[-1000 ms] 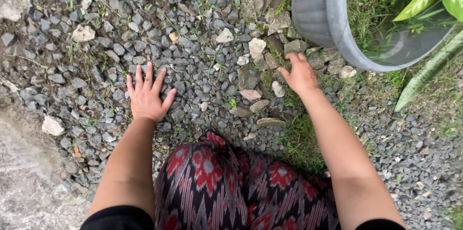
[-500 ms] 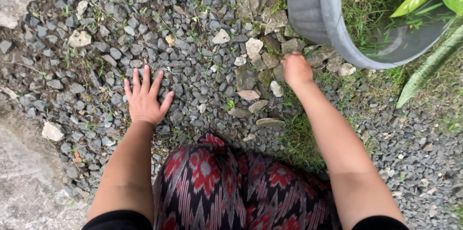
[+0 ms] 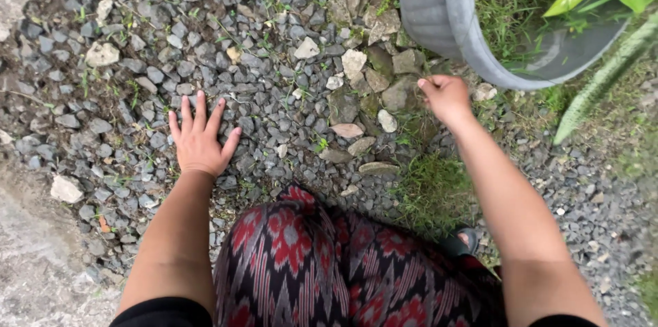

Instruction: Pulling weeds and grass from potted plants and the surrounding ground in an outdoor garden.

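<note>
Grey gravel point(image 3: 274, 59) covers the ground, with thin blades of grass poking up between the stones and a thicker tuft of grass point(image 3: 432, 190) near the person's knees. At the upper right stands a grey plant pot point(image 3: 439, 5), tilted slightly, with green leaves spilling from it.

The left hand point(image 3: 199, 138) lies flat on the gravel, palm down, fingers spread wide and pointing away from the body, the arm nearly straight as if bearing weight. It holds nothing.

The right hand point(image 3: 447, 97) reaches forward with the arm stretched out, just beside the base of the pot. Its fingers are curled in toward the palm, close over the larger brown stones point(image 3: 394, 90) at the foot of the pot. It may be pinching a weed or a small stone, but the fist hides that, so I cannot tell.

A red and black patterned skirt point(image 3: 322, 258) fills the bottom of the view.
</note>
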